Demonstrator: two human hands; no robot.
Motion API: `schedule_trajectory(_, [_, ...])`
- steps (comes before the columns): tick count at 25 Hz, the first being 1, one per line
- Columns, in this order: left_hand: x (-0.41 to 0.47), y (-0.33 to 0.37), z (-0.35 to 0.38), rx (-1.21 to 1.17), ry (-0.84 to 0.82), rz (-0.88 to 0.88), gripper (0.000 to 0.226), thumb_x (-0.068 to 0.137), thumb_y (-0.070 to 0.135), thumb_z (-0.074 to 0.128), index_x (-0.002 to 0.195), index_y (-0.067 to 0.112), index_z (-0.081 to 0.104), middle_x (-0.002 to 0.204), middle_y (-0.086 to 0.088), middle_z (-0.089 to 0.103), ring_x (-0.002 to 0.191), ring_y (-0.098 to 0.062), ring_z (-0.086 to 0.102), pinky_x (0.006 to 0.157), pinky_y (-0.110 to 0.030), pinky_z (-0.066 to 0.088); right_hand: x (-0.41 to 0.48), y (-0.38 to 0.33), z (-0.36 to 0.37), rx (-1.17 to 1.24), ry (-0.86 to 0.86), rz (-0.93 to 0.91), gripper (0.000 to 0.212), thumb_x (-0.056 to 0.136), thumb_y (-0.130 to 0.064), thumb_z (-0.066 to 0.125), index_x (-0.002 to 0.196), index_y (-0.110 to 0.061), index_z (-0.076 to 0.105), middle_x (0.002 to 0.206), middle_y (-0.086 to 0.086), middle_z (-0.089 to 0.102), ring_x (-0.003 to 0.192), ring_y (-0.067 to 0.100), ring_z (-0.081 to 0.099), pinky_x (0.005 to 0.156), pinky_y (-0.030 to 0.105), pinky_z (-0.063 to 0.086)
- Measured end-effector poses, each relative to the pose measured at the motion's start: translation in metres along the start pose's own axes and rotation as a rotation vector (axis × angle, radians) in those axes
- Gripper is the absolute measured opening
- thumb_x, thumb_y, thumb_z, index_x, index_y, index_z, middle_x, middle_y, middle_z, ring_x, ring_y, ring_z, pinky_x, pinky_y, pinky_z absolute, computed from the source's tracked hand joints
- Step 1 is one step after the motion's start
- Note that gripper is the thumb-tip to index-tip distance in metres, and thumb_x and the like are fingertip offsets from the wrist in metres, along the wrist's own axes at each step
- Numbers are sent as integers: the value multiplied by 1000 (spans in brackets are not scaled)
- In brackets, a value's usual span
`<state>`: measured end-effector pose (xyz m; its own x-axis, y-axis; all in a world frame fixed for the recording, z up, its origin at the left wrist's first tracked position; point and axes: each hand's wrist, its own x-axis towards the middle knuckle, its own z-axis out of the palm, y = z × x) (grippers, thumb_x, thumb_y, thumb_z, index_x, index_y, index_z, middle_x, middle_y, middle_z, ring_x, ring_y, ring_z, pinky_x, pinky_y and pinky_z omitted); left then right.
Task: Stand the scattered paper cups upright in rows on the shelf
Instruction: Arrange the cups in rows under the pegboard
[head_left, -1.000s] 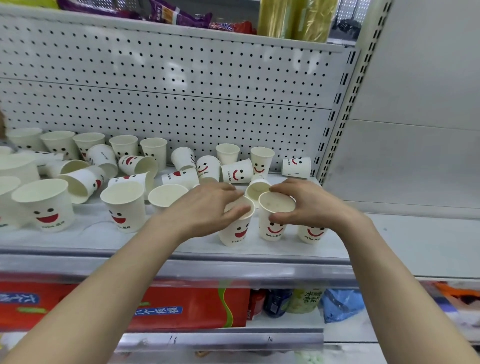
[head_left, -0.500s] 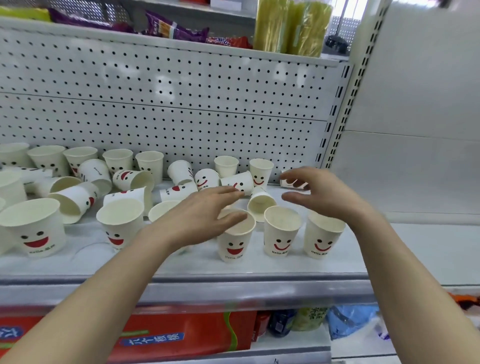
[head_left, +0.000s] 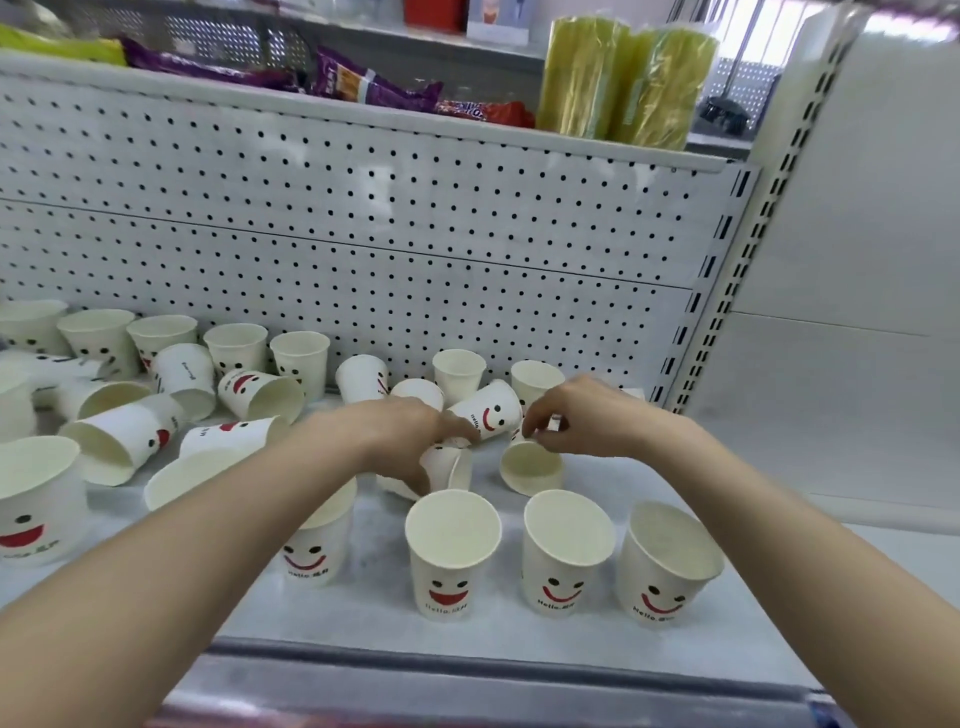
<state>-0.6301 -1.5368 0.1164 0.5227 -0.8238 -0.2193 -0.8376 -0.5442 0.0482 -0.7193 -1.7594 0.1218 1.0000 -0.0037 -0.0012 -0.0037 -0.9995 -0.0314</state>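
White paper cups with red smiley faces cover the white shelf. Three stand upright in a front row: one, a second and a third; another upright cup is partly hidden under my left forearm. My left hand grips a tipped cup behind that row. My right hand pinches the base of a cup lying on its side, mouth toward me. A lying cup rests between the two hands. Several more lie or stand to the left and at the back.
A pegboard back panel closes the shelf behind. A slotted upright post bounds it on the right, with a bare white shelf beyond. Snack bags and yellow-green packs sit on the shelf above.
Both hands left the front-row cups and reached back. The left hand now holds a tipped cup and the right pinches a lying one. The camera has moved closer.
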Motion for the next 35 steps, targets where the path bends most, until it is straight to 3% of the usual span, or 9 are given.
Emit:
schedule_trajectory(2, [3, 3, 1, 65, -23, 20, 75, 78, 33, 74, 136, 54, 31, 103, 13, 48, 99, -15, 48, 86, -34, 45, 0, 3, 2, 4, -23, -4, 25, 83, -33, 55, 105, -39, 67, 91, -19, 60, 83, 9, 56, 72, 26, 46])
schedule_trajectory(5, [8, 5, 3, 102, -35, 32, 58, 77, 33, 74, 124, 47, 43, 109, 7, 55, 96, -18, 49, 85, -38, 47, 0, 5, 6, -24, -60, -36, 26, 83, -31, 59, 108, -40, 62, 101, -15, 60, 85, 11, 55, 76, 33, 50])
schedule_trajectory(9, [16, 2, -11, 41, 162, 60, 26, 80, 35, 70, 102, 31, 59, 102, 3, 63, 93, -18, 56, 81, -38, 48, -6, 23, -4, -8, 107, 64, 29, 86, -13, 54, 106, -30, 67, 96, -6, 68, 85, 18, 60, 78, 36, 52])
schedule_trajectory(12, [25, 10, -20, -89, 297, 123, 11, 83, 37, 68, 91, 32, 63, 96, 11, 66, 89, -8, 59, 79, -32, 49, -22, 45, -22, 88, 144, 241, 31, 86, -8, 53, 106, -25, 69, 91, -4, 70, 70, 13, 61, 61, 24, 48])
schedule_trajectory(16, [45, 28, -15, -218, 246, 143, 9, 89, 39, 61, 80, 37, 62, 71, 14, 62, 67, 1, 54, 63, -25, 43, -37, 64, -10, 311, 46, 422, 36, 86, 1, 52, 115, -15, 65, 77, 0, 70, 49, 8, 66, 49, 19, 51])
schedule_trajectory(20, [57, 28, -8, -178, 140, 141, 28, 93, 38, 54, 70, 23, 57, 68, 0, 58, 63, -15, 48, 58, -29, 37, -44, 72, -2, 394, 47, 459, 33, 90, -20, 57, 123, -20, 60, 90, -2, 72, 66, 14, 71, 68, 28, 57])
schedule_trajectory(25, [55, 30, -11, -141, 176, 224, 14, 88, 24, 65, 100, 28, 71, 110, 7, 69, 96, -10, 62, 84, -30, 48, -54, 63, -6, 335, 13, 254, 65, 76, -62, 63, 136, -41, 48, 139, -23, 47, 125, 2, 45, 105, 31, 41])
schedule_trajectory(29, [56, 30, -8, -3, 343, 331, 15, 87, 19, 68, 99, 24, 73, 99, 9, 72, 89, -14, 65, 80, -33, 50, -52, 56, 2, 155, -8, 247, 67, 74, -48, 70, 136, -40, 46, 136, -14, 47, 121, 13, 45, 100, 35, 43])
schedule_trajectory(35, [51, 29, 3, 140, 437, 464, 16, 85, 13, 67, 97, 21, 73, 106, 10, 70, 94, -15, 65, 74, -27, 48, -59, 52, -2, 118, -75, 284, 72, 67, -63, 72, 131, -41, 48, 123, -14, 47, 114, 13, 45, 96, 33, 44])
